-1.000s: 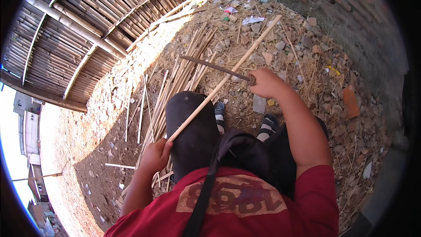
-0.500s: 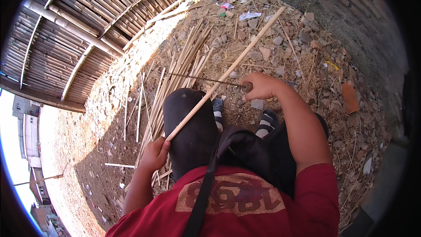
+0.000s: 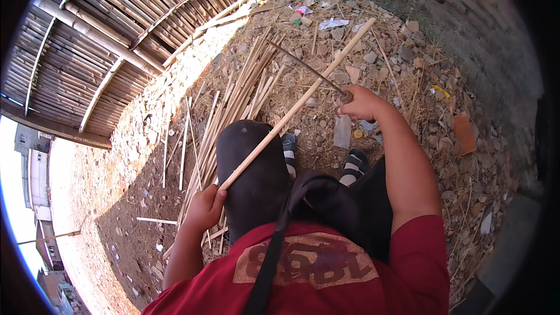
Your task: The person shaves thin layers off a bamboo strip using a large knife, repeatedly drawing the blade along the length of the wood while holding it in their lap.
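Observation:
A long pale bamboo strip (image 3: 291, 111) runs slantwise across my dark-trousered left knee (image 3: 248, 146). My left hand (image 3: 204, 207) is closed round its near end, thumb on top. Closed on the handle of a long, thin-bladed knife (image 3: 303, 65), my right hand (image 3: 366, 104) is to the right of the strip. The blade crosses the strip's far half and points up and left; whether it touches the wood I cannot tell. More split bamboo strips (image 3: 233, 102) lie in a loose bundle on the ground beyond and left of the knee.
A bamboo-slat panel (image 3: 87, 52) fills the upper left. Along the right stands a brick wall (image 3: 466, 11). Stones, dry straw and litter cover the ground, with a broken orange tile (image 3: 464, 132) at the right. My sandalled feet (image 3: 354, 166) are below the strip.
My right hand has moved outward and up along the strip, and the blade has swung to point further upward. The strip's far end has dipped slightly; my left hand is nearly still.

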A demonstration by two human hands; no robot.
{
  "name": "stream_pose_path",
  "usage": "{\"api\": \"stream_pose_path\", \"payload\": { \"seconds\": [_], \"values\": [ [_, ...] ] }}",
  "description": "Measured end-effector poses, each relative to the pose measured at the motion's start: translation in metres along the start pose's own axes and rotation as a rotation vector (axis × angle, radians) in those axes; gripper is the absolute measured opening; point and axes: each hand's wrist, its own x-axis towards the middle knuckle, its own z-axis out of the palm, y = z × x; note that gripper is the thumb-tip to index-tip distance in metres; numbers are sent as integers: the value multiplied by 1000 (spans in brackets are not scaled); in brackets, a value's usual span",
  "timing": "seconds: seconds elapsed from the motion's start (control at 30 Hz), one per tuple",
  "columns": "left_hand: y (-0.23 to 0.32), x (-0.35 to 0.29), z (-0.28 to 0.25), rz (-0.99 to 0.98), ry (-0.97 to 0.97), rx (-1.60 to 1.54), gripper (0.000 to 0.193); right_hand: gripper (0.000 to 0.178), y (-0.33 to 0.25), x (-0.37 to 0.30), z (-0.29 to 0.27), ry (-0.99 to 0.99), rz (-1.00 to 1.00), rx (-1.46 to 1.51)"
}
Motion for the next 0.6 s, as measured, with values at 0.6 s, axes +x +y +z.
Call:
{"api": "stream_pose_path", "payload": {
  "seconds": [0.6],
  "values": [
    [-1, -1, -1, 14, -5, 1, 47, 31, -44, -28, 26, 4, -311, -452]
  ]
}}
